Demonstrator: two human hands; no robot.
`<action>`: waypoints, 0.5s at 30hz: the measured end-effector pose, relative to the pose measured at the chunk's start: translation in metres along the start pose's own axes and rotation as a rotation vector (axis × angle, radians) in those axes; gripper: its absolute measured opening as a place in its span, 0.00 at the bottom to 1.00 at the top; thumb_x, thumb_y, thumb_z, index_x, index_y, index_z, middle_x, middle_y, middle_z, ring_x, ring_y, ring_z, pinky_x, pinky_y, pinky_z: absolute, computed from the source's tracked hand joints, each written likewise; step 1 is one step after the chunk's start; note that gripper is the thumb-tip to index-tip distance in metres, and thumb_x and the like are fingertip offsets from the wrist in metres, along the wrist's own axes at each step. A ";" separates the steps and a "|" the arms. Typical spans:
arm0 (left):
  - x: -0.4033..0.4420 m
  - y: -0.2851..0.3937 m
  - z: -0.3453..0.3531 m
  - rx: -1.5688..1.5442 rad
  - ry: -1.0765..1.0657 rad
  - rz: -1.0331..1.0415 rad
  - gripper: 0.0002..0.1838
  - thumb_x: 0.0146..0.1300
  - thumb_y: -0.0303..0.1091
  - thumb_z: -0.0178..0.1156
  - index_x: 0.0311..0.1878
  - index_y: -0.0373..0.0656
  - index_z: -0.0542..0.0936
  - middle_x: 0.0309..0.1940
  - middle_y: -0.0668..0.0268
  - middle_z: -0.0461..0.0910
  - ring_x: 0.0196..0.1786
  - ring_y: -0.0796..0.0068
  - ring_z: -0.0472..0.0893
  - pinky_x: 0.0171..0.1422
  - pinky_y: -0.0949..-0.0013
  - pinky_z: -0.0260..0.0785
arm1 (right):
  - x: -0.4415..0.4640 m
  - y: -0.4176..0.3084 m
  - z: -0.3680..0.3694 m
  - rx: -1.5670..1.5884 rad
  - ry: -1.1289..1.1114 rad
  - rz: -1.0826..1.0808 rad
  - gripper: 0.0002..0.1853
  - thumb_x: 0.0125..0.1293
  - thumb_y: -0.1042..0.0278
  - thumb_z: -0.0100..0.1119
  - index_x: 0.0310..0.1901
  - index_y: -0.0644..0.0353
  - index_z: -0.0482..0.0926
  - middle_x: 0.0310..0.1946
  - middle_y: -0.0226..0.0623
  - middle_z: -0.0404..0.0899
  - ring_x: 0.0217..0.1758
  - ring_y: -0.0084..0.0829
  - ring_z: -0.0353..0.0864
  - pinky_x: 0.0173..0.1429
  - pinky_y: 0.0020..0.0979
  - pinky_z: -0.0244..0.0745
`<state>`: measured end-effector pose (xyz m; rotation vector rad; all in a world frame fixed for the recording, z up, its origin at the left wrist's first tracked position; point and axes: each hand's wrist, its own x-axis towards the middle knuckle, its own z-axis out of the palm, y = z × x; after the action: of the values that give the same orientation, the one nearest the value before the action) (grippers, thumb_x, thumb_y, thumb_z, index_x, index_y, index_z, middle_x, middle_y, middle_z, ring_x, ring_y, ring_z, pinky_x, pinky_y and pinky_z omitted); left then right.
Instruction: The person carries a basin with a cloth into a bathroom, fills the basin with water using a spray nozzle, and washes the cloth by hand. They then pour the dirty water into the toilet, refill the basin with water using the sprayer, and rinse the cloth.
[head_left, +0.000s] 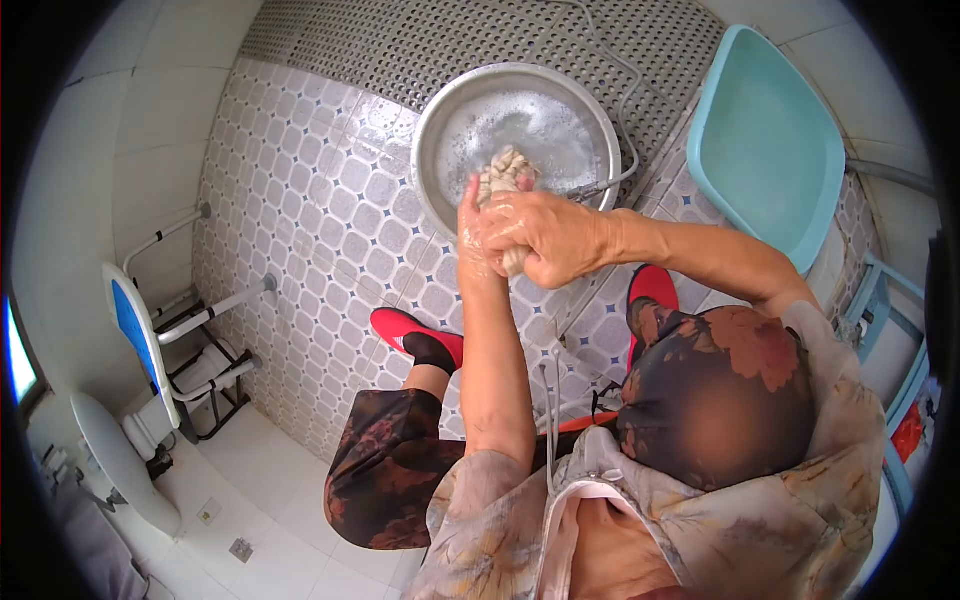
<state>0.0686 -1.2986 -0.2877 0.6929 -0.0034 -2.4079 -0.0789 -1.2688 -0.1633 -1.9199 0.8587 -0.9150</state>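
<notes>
A wet, bunched beige cloth (507, 168) is squeezed between my two hands over the near rim of a round metal basin (432, 150). My right hand (548, 235) is closed around it, knuckles up, and the cloth's lower end shows below the fist. Against its other side presses my left hand (473, 235), wet with suds and with the thumb pointing up. Most of the left fingers are hidden behind the cloth and the right hand. Cloudy, sudsy water (540, 125) lies in the basin.
A hose (632, 120) runs over the basin's right rim. At the right, a turquoise tub (770, 150) leans near the wall. A perforated grey mat (400, 45) lies behind, on tiled floor (310, 190). A blue-and-white folding seat (145, 325) stands left.
</notes>
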 end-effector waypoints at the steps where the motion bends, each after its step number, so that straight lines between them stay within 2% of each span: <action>1: -0.001 -0.002 -0.005 0.008 0.048 -0.029 0.26 0.67 0.53 0.47 0.55 0.39 0.73 0.49 0.55 0.77 0.53 0.57 0.77 0.61 0.55 0.69 | 0.000 -0.002 0.000 0.048 -0.074 -0.009 0.15 0.34 0.82 0.46 0.28 0.60 0.77 0.30 0.41 0.74 0.39 0.47 0.74 0.45 0.39 0.71; 2: 0.001 -0.007 -0.015 -0.062 0.004 -0.012 0.23 0.68 0.50 0.48 0.54 0.40 0.73 0.49 0.56 0.78 0.52 0.59 0.78 0.59 0.55 0.70 | 0.000 0.003 0.000 0.048 -0.077 -0.010 0.15 0.34 0.82 0.46 0.28 0.60 0.77 0.30 0.41 0.74 0.39 0.47 0.74 0.45 0.39 0.71; 3: 0.003 -0.009 -0.023 -0.064 0.001 -0.012 0.23 0.68 0.50 0.48 0.54 0.40 0.73 0.49 0.56 0.78 0.52 0.59 0.78 0.59 0.55 0.70 | -0.001 0.014 -0.003 0.157 -0.045 0.033 0.14 0.37 0.81 0.48 0.30 0.60 0.77 0.31 0.38 0.75 0.39 0.41 0.75 0.46 0.37 0.71; 5: 0.001 -0.014 -0.032 0.277 0.107 0.226 0.23 0.68 0.48 0.48 0.55 0.39 0.73 0.50 0.55 0.77 0.53 0.59 0.78 0.59 0.57 0.71 | -0.002 0.045 -0.011 0.376 0.015 0.122 0.14 0.43 0.79 0.50 0.34 0.59 0.77 0.34 0.31 0.78 0.41 0.28 0.76 0.47 0.31 0.71; 6: -0.009 -0.016 0.000 -0.023 0.189 0.201 0.25 0.68 0.48 0.49 0.59 0.38 0.70 0.53 0.55 0.76 0.55 0.59 0.77 0.61 0.59 0.71 | -0.001 0.063 -0.020 0.580 0.003 0.303 0.12 0.49 0.75 0.54 0.39 0.60 0.78 0.37 0.27 0.77 0.44 0.22 0.74 0.50 0.26 0.70; 7: -0.014 -0.017 0.005 -0.025 0.189 0.202 0.25 0.68 0.48 0.49 0.59 0.38 0.70 0.53 0.55 0.76 0.55 0.59 0.77 0.61 0.59 0.71 | 0.001 0.084 -0.026 0.580 0.001 0.303 0.12 0.49 0.75 0.54 0.39 0.60 0.78 0.37 0.27 0.77 0.44 0.22 0.74 0.50 0.26 0.70; 9: -0.020 -0.018 0.008 -0.118 0.013 0.109 0.29 0.69 0.49 0.50 0.66 0.40 0.63 0.56 0.56 0.72 0.55 0.61 0.76 0.60 0.63 0.72 | 0.002 0.122 -0.027 0.440 0.030 0.593 0.14 0.53 0.71 0.54 0.43 0.61 0.79 0.40 0.28 0.78 0.46 0.22 0.75 0.52 0.23 0.68; 10: -0.020 -0.017 0.007 -0.100 -0.058 0.101 0.33 0.65 0.49 0.55 0.66 0.40 0.62 0.56 0.56 0.72 0.55 0.60 0.76 0.60 0.62 0.72 | 0.000 0.138 -0.019 0.441 0.030 0.593 0.14 0.53 0.71 0.54 0.43 0.61 0.79 0.40 0.28 0.78 0.46 0.22 0.75 0.52 0.23 0.68; 11: -0.021 -0.017 0.013 -0.099 -0.058 0.100 0.33 0.65 0.49 0.55 0.66 0.40 0.62 0.56 0.56 0.72 0.55 0.60 0.76 0.60 0.62 0.72 | -0.002 0.155 -0.009 0.441 -0.004 0.543 0.16 0.55 0.69 0.55 0.46 0.61 0.78 0.42 0.29 0.78 0.48 0.22 0.74 0.54 0.23 0.68; 13: -0.026 -0.019 0.027 0.005 -0.008 0.247 0.36 0.57 0.49 0.61 0.66 0.43 0.63 0.54 0.58 0.73 0.53 0.61 0.76 0.58 0.61 0.73 | -0.002 0.155 -0.003 0.446 -0.038 0.494 0.18 0.57 0.66 0.56 0.50 0.61 0.77 0.45 0.30 0.77 0.49 0.22 0.74 0.55 0.23 0.67; 14: -0.028 -0.019 0.026 0.005 -0.005 0.248 0.36 0.57 0.49 0.61 0.66 0.43 0.63 0.54 0.58 0.73 0.53 0.61 0.76 0.58 0.61 0.73 | -0.002 0.154 0.000 0.588 0.064 0.587 0.21 0.60 0.63 0.57 0.54 0.60 0.74 0.47 0.30 0.76 0.52 0.22 0.73 0.58 0.25 0.66; 15: -0.028 -0.019 0.025 -0.129 -0.124 0.215 0.37 0.54 0.48 0.63 0.65 0.46 0.63 0.52 0.59 0.73 0.52 0.63 0.76 0.57 0.60 0.73 | -0.002 0.151 0.000 0.727 0.169 0.678 0.25 0.62 0.59 0.58 0.59 0.59 0.72 0.50 0.31 0.75 0.55 0.23 0.71 0.60 0.26 0.65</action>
<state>0.0644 -1.2714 -0.2561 0.4589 0.0254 -2.2181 -0.1132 -1.3323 -0.2963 -0.8508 1.0028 -0.8086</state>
